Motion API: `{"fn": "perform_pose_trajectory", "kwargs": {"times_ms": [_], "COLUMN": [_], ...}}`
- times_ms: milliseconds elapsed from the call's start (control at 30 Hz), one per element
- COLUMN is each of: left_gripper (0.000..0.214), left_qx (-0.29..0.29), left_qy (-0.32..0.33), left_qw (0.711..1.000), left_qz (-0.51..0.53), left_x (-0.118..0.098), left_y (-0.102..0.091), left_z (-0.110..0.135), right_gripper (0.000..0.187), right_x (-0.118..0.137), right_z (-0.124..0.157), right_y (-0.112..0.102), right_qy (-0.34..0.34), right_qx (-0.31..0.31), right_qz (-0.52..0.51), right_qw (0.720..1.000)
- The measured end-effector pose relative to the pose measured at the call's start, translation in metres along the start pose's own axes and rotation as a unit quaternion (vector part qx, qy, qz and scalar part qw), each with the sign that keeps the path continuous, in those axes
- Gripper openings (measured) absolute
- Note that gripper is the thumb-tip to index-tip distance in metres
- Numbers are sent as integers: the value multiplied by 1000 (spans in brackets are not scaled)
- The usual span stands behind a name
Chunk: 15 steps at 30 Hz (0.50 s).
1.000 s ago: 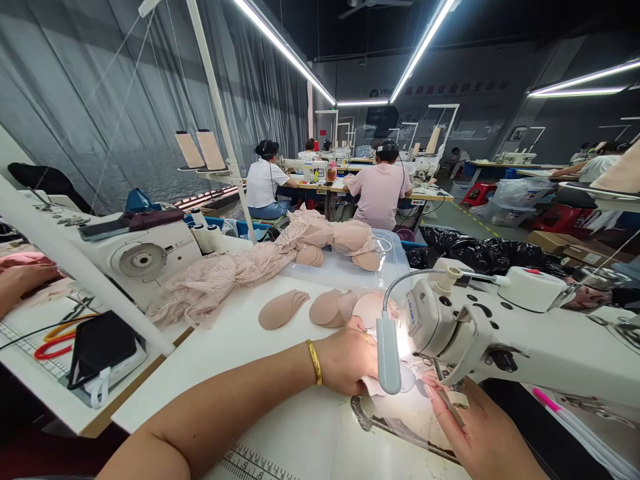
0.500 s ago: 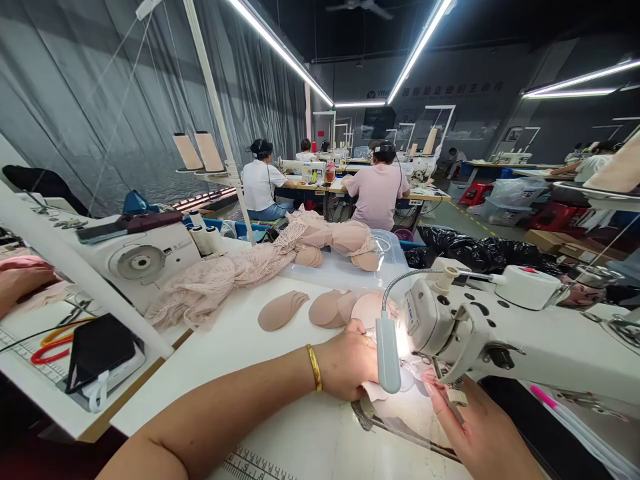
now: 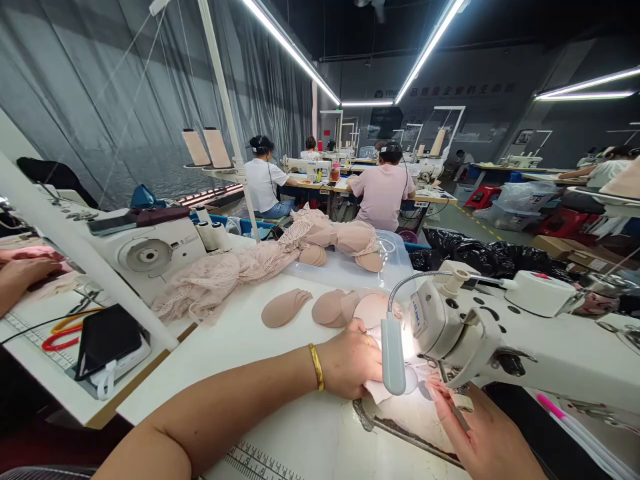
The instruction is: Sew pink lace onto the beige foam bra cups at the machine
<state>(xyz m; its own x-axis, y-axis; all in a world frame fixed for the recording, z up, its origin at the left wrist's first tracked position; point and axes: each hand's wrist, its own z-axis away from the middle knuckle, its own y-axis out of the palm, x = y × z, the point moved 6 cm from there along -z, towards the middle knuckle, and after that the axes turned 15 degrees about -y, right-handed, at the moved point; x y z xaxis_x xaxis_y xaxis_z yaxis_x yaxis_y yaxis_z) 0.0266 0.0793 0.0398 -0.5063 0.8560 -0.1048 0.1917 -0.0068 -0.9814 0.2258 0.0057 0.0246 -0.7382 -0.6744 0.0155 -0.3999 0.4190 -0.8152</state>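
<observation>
A pale beige piece of fabric [image 3: 379, 392] lies under the lit head of a white sewing machine [image 3: 440, 327]. At its left side my left hand [image 3: 350, 363], with a gold bangle at the wrist, is closed on it; the grey lamp [image 3: 393, 357] hides some fingertips. On the other side of the needle area, my right hand [image 3: 480, 423] has its fingertips together at the fabric's right edge, partly behind the machine's parts. Beyond my left hand lie fanned beige teardrop-shaped pads [image 3: 285, 308] and more stacked pads [image 3: 330, 308].
Lacy beige fabric [image 3: 215, 283] runs across the back of the table to a clear plastic bin [image 3: 400, 260]. A second sewing machine [image 3: 150, 250] and a black phone [image 3: 109, 340] are at left. A dark flat object [image 3: 545, 427] lies beside my right hand. Co-workers sit ahead.
The view has shifted slightly, moving the scene rightward. Both my hands stay nearly in place on the fabric. At far left, another person's hands have come further into view.
</observation>
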Motion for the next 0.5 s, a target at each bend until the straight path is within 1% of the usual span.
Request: {"fn": "perform_pose_trajectory", "kwargs": {"times_ms": [67,167,200,300,367,500], "left_gripper": [10,3,3,10,12,18], "left_qx": [-13,-32,-35,-33,-32,-53], "left_qy": [0,3,4,13,18,35], "left_qw": [1000,999,999,999,998,997], "left_qz": [-12,-25,-30,-41,-44,-34], "left_x": [-1,-4,-5,-11,-15,-25], "left_y": [1,1,1,2,0,-6], "left_z": [1,3,4,8,11,18], "right_gripper": [31,39,39,36,31,25], "right_x": [4,15,18,26,28,31], "right_z": [-6,-20,-23,-28,-27,-24], "right_y": [-5,-15,-18,-19,-16,-8], "right_qy": [-12,-54,-68,-107,-121,-136], "right_qx": [-11,-36,-37,-24,-11,33], "right_qz": [16,48,56,58,34,-57], "right_qw": [1000,997,995,992,992,988]}}
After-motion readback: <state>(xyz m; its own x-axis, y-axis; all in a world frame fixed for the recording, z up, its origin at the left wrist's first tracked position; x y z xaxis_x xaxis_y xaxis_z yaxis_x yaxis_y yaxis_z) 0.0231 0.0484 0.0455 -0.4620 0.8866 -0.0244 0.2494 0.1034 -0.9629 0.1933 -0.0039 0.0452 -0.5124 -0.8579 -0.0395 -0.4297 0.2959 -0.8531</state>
